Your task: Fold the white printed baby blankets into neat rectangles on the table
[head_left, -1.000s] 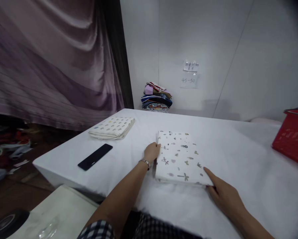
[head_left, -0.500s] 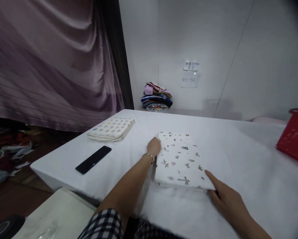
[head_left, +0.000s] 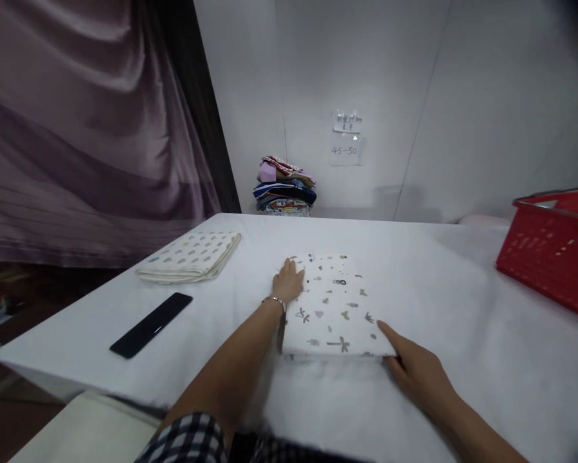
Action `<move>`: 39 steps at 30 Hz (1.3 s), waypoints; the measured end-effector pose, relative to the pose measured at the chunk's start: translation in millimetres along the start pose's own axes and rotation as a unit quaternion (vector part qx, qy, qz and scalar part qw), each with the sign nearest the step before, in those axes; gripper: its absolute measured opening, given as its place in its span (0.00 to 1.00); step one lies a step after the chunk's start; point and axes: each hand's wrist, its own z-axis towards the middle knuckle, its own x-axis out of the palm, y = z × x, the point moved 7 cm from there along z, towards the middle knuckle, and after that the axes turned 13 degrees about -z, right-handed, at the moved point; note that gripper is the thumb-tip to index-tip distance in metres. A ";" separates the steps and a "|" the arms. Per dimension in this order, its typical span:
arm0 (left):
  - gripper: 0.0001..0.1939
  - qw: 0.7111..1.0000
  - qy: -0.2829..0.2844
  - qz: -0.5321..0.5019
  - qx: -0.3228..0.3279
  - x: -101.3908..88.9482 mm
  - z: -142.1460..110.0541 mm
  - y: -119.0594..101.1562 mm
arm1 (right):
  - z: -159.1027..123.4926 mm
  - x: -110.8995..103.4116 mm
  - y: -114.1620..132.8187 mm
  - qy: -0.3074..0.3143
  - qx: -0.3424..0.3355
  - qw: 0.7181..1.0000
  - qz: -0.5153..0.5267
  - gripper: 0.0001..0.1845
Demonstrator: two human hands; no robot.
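A folded white cloth printed with palm trees and small motifs lies in front of me. My left hand, a bracelet at its wrist, rests on the cloth's left edge with its fingers stretched out over the top. At the near right corner, my right hand pinches the cloth, thumb above and the other fingers underneath, partly hidden. Farther left lies another folded cloth, cream with rows of grey spots.
A dark phone-like slab lies on the white table to the left. A red basket stands at the right. Beyond the far edge rises a stack of folded fabrics, near paper signs on the wall.
My left hand has shifted from gripping the cloth's left edge to lying on top with fingers extended. My right hand keeps its corner. The view has turned slightly right.
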 end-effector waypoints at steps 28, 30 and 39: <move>0.17 0.935 -0.054 -0.344 0.070 -38.3 -135.9 17.4 | -11.2 -58.8 32.5 -0.120 -0.175 0.973 -0.091 0.23; 0.14 0.919 -0.070 -0.384 0.051 -43.2 -148.7 24.9 | -12.0 -66.6 55.8 -0.137 -0.233 0.962 -0.045 0.20; 0.13 0.956 -0.055 -0.271 0.100 -25.5 -195.0 26.9 | 15.7 -34.1 168.4 -0.092 -0.355 0.929 -0.051 0.15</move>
